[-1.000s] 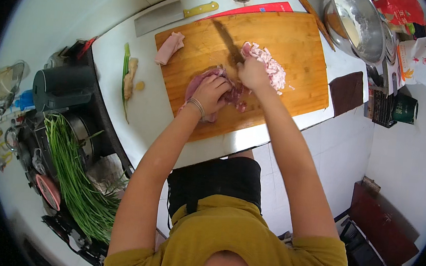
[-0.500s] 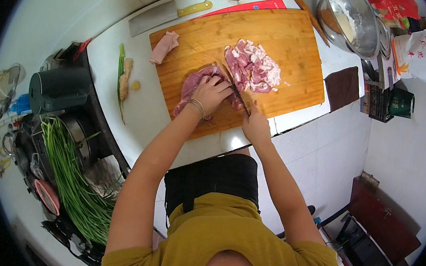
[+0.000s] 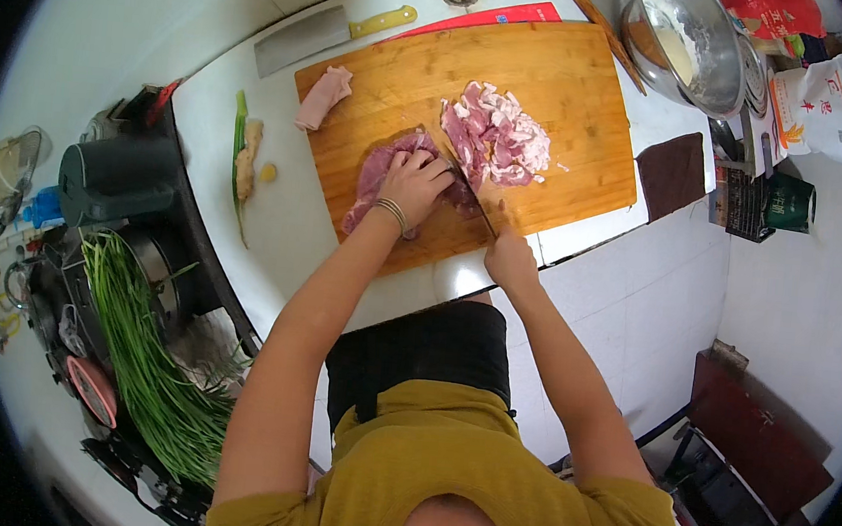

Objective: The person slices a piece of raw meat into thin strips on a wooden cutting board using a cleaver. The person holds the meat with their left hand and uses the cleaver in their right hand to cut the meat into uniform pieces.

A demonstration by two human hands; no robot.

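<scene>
A wooden cutting board lies on the white counter. With bent fingers, my left hand holds down a chunk of raw red meat on the board's near left part. My right hand is closed round the handle of a knife, whose blade stands at the meat's right edge, beside my left fingertips. Part of the blade and the meat under my hand are hidden. Just right of the blade is a pile of sliced raw meat with pale fat. A pale pink piece of meat rests at the board's left edge.
Behind the board lies a cleaver with a yellow handle. Ginger and a green onion lie to the left. A metal bowl stands at the back right, near a dark cloth. Long green stalks fill the lower left.
My right hand and the knife have shifted slightly right and toward me. My left hand stays on the meat.
</scene>
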